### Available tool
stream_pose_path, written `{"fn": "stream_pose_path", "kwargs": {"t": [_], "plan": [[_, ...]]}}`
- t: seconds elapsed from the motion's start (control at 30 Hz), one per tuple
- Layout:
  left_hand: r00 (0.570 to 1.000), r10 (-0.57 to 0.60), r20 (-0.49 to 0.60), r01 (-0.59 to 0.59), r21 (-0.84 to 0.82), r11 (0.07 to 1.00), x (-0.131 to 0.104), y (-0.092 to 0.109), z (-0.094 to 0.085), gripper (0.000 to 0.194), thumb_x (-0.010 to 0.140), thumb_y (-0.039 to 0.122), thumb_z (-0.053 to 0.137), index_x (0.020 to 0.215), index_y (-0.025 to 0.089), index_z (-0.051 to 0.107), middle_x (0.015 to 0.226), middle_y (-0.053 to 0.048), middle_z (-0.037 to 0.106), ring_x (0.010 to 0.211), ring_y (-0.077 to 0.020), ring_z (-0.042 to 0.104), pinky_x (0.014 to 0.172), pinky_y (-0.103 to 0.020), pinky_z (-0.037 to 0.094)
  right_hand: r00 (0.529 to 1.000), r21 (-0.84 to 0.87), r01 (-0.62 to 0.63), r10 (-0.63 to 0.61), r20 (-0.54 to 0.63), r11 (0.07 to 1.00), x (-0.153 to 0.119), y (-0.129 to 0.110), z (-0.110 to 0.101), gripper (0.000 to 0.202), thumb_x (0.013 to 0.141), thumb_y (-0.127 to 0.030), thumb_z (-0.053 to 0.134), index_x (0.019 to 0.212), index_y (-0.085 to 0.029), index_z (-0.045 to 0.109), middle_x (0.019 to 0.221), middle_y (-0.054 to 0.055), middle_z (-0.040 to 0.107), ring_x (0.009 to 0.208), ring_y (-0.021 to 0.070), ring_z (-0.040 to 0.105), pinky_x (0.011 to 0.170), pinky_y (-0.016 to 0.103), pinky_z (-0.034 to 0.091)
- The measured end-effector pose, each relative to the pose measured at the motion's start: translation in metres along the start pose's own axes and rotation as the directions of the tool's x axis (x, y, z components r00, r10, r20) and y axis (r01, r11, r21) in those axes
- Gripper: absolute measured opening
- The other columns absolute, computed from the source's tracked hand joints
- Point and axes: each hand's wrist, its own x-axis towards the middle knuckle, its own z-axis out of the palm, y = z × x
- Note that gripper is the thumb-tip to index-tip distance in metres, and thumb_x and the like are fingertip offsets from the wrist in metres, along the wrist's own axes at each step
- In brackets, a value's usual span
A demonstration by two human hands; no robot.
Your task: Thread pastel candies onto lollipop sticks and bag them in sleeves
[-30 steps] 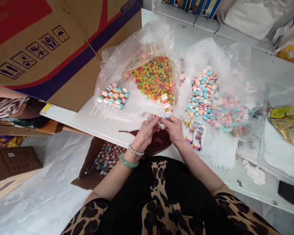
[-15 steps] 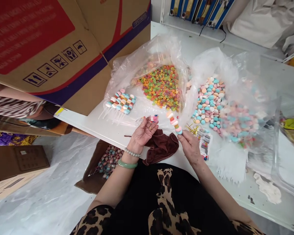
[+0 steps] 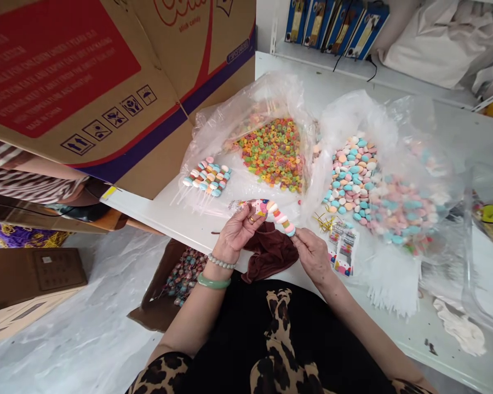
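Skewers (image 3: 207, 176) bunched near the desk's (image 3: 168, 216) left corner. Left hand (image 3: 236, 235): thumb and fingers pinching the wrapper (image 3: 260, 206). Held skewer (image 3: 280, 219) slants between the hands, above the near edge; candy tip at the wrapper, contact unclear. Right hand (image 3: 312, 251) pinches its lower end. From my remote seat I'd square tip to opening, then feed slowly, sparing the film.

carton (image 3: 119, 93) walling left, plastic bags (image 3: 279, 93) blocking ahead, passable tabletop (image 3: 184, 221) strip between candy sticks (image 3: 207, 177) and left hand (image 3: 237, 231)
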Motion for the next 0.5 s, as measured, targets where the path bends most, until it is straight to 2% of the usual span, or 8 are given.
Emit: {"fn": "stream_pose_path", "kwargs": {"t": [0.27,0.5], "plan": [[0.997,-0.043,-0.071,0.041,-0.031,0.999,-0.0037,0.0061,0.0040,0.021,0.090,0.008,0.051,0.075,0.014,0.065,0.067,-0.004,0.071,0.068,-0.0153,0.068,0.090,-0.042,0.055,1.000,-0.017,-0.022,0.023,0.015,1.000,0.0006,0.0028,0.0043,0.022,0.093,-0.024,0.045,0.072,-0.021,0.053,0.067,-0.001,0.049,0.065,0.0145,0.048,0.063,0.026,0.036],[0.996,-0.021,-0.084,0.020,-0.010,1.000,0.0007,0.0066,-0.0011,0.026,0.092,0.016,0.052,0.071,0.013,0.065,0.067,-0.005,0.071,0.068,-0.0170,0.070,0.084,-0.040,0.057,0.999,-0.035,0.004,-0.003,0.034,0.999,0.0054,0.0046,0.0061,0.023,0.092,-0.023,0.045,0.070,-0.021,0.051,0.065,-0.001,0.050,0.064,0.0142,0.050,0.062,0.025,0.037]]}}
